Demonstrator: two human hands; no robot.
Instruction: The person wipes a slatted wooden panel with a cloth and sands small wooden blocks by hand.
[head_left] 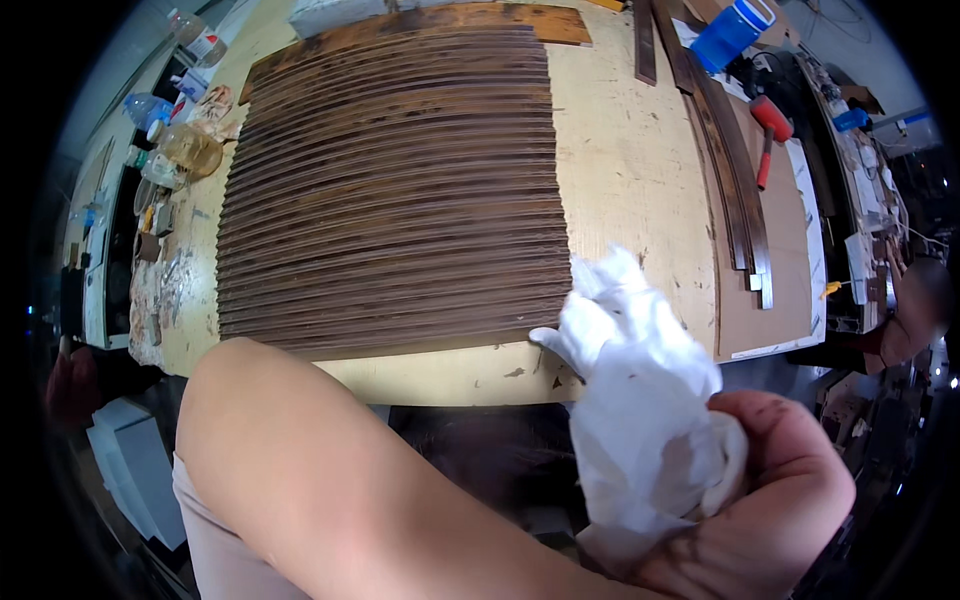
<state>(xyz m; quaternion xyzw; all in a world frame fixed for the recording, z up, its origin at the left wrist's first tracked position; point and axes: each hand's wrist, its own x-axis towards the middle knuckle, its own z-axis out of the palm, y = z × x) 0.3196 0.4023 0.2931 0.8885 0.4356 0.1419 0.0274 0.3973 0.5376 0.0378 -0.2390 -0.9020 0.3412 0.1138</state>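
White glove [640,420] is by slats' [400,190] near R corner; can't tell if touching. L hand [795,465], bare, R of that corner, seems to pinch its cuff; too hard a tug could tear thin stuff. R hand [615,320] is prob. inside; can't tell if spread. Loose tips might snag on slat ends. L elbow [240,385], by slats' near L corner, could knock them askew if swung.

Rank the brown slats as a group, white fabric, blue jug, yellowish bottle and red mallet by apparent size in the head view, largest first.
1. Brown slats
2. White fabric, perhaps enlarged by nearness to the camera
3. Blue jug and yellowish bottle: too alike to rank
4. Red mallet
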